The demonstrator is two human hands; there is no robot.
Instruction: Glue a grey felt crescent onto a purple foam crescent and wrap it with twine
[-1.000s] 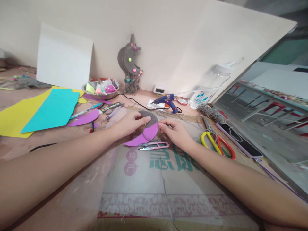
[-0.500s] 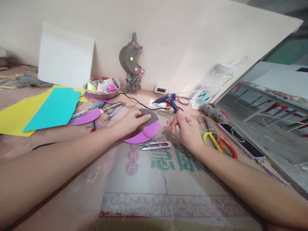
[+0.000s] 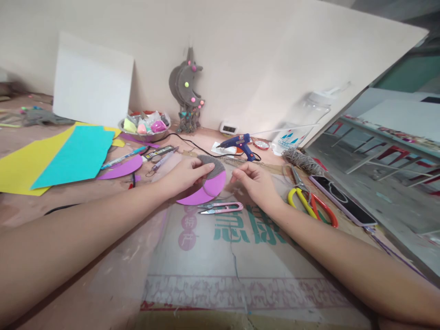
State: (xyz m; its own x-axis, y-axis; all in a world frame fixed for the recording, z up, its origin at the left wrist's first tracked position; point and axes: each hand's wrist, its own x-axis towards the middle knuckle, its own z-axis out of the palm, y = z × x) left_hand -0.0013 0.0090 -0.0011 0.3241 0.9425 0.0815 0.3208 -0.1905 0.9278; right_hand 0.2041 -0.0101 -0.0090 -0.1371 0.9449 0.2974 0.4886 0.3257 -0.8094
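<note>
My left hand (image 3: pixel 190 176) is closed on a purple foam crescent (image 3: pixel 199 197), thumb on top. Grey yarn (image 3: pixel 215 168) is wound closely over the crescent's upper end, while its lower part is bare purple. Just right of it, my right hand (image 3: pixel 252 181) has thumb and forefinger pinched together on what looks like the thin grey yarn; the strand itself is hard to see. Pink-handled thread snips (image 3: pixel 222 208) lie right below the crescent, blades pointing left.
Behind the hands lies a blue glue gun (image 3: pixel 239 144). Scissors (image 3: pixel 304 197), a grey yarn bundle (image 3: pixel 298 158) and a phone (image 3: pixel 343 199) are on the right. Turquoise sheet (image 3: pixel 74 156) and a bowl (image 3: pixel 146 133) sit left. A grey moon ornament (image 3: pixel 185 87) hangs on the wall.
My right hand has moved left toward the crescent, and its fingers have drawn closer together. My left hand keeps its hold on the crescent.
</note>
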